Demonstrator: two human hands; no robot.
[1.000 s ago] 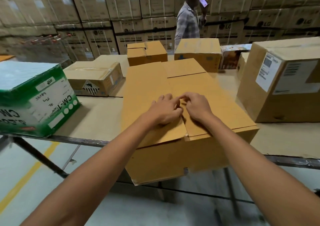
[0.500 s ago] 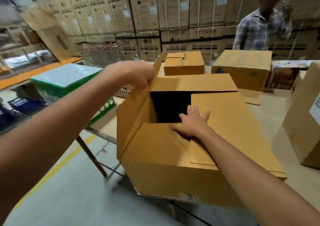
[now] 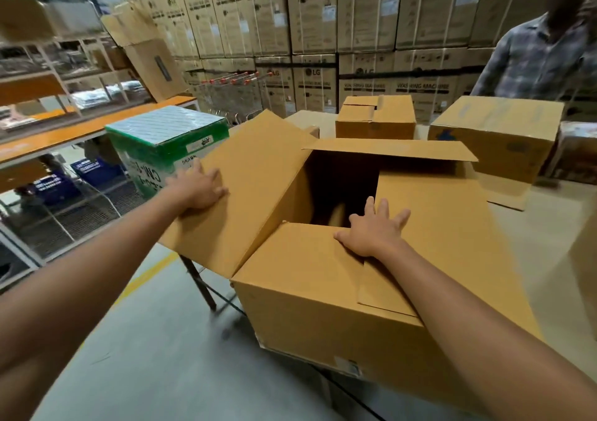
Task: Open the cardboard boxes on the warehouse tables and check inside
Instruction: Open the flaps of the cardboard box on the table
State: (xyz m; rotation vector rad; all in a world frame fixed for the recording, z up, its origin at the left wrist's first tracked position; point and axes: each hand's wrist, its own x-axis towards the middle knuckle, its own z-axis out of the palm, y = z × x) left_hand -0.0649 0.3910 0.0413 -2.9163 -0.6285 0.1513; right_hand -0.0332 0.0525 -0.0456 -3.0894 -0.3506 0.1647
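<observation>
A large brown cardboard box [image 3: 323, 307] stands at the near edge of the table and overhangs it. Its left flap [image 3: 258, 188] is folded outward and its far flap [image 3: 387, 149] stands back. The near flap and the right flap [image 3: 445, 226] still lie flat over the top. My left hand [image 3: 200, 188] presses on the outer edge of the left flap. With fingers spread, my right hand [image 3: 371, 230] lies flat where the near and right flaps meet. The opening [image 3: 339, 184] is dark; only a dim pale shape shows inside.
A green-and-white box [image 3: 168, 142] stands to the left on the table. Two brown boxes [image 3: 374, 120] [image 3: 494, 133] sit behind. A person in a checked shirt [image 3: 536, 62] stands at the far right. Stacked appliance cartons [image 3: 323, 16] form the back wall; orange shelving [image 3: 64, 133] runs left.
My left hand has pulled the left flap up and swung it outward and down. The right hand went from the flap seam to lying flat on the flaps. The view has shifted left.
</observation>
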